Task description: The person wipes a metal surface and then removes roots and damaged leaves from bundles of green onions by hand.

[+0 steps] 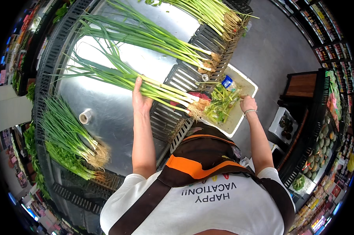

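My left hand [141, 98] grips a bunch of large green onions [162, 90], its thumb over the stalks. The white, rooted ends point right, past the slotted black plastic edge of the display; the long leaves spread left over the shiny metal counter [112, 138]. My right hand [248, 104] is at the right, over a white foam box [238, 124], with its fingers curled; whether anything is in them cannot be made out. Inside the box lie green and yellowish stalk trimmings [221, 107] and a blue-and-clear plastic wrapper [229, 83].
Another green onion bunch [171, 44] lies beyond the held one, with rooted celery-like stalks [212, 14] farther back. Thin scallions [74, 132], leafy greens [68, 161] and a roll of tape [85, 116] are at left. A wooden-sided produce stand [301, 84] stands right.
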`<action>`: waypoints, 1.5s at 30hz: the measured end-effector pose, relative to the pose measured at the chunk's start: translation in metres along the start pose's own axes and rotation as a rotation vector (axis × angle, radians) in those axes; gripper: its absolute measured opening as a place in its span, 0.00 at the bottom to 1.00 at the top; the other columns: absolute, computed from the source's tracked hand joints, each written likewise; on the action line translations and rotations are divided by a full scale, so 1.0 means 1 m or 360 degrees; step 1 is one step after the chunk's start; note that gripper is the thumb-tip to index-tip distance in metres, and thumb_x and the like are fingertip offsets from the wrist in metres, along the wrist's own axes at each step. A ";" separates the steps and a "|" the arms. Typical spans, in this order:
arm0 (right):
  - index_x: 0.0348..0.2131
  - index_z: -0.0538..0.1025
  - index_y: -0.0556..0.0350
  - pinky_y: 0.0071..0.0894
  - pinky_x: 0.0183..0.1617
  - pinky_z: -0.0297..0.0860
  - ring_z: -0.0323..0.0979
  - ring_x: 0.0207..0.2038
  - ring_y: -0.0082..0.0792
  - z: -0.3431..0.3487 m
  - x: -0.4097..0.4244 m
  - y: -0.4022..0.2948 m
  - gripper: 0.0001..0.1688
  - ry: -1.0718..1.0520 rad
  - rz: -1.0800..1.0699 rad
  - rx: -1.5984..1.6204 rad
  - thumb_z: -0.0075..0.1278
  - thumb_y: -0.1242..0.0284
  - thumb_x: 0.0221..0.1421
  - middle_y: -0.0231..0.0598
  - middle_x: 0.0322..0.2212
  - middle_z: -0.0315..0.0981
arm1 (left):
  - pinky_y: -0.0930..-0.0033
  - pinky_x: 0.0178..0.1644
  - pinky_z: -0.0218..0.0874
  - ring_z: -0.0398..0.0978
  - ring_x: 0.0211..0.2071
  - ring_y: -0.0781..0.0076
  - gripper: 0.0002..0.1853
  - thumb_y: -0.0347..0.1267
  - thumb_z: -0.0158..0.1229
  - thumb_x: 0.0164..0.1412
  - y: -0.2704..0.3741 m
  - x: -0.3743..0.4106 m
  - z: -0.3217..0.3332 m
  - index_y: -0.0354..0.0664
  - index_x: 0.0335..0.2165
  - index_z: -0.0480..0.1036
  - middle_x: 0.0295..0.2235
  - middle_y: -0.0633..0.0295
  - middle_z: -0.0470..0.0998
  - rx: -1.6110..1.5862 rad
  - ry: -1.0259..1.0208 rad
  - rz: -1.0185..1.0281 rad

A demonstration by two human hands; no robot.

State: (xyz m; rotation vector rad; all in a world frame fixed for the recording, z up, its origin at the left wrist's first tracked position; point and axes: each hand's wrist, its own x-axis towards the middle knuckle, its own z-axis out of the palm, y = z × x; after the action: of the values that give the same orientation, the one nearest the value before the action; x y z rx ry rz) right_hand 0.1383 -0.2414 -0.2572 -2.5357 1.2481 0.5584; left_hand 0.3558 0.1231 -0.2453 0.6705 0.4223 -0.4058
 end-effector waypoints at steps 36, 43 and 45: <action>0.30 0.78 0.64 0.26 0.35 0.72 0.76 0.27 0.27 -0.025 -0.101 -0.206 0.14 -0.0641 -0.1045 0.1086 0.64 0.75 0.41 0.40 0.25 0.78 | 0.61 0.51 0.65 0.73 0.41 0.69 0.22 0.36 0.66 0.53 -0.006 -0.002 -0.025 0.45 0.45 0.70 0.39 0.68 0.75 -0.0171 -0.0389 -0.0012; 0.31 0.77 0.64 0.25 0.33 0.72 0.75 0.27 0.25 -0.024 -0.111 -0.204 0.14 -0.0468 -0.1108 0.0965 0.64 0.75 0.43 0.40 0.27 0.77 | 0.64 0.46 0.68 0.74 0.36 0.69 0.19 0.32 0.66 0.52 -0.005 0.000 -0.018 0.43 0.42 0.70 0.34 0.67 0.75 -0.0017 -0.0165 0.0013; 0.33 0.76 0.65 0.23 0.33 0.72 0.74 0.28 0.24 -0.012 -0.098 -0.201 0.15 -0.0808 -0.0986 0.1296 0.64 0.76 0.45 0.39 0.27 0.77 | 0.64 0.45 0.69 0.74 0.35 0.69 0.18 0.31 0.65 0.52 -0.006 -0.003 -0.013 0.43 0.42 0.71 0.33 0.67 0.75 0.0001 -0.0153 0.0022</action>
State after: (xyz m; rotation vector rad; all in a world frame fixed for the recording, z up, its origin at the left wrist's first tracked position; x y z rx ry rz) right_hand 0.2464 -0.0574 -0.1903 -1.7670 0.3431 0.3878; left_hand 0.3471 0.1281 -0.2556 0.6514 0.3266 -0.4234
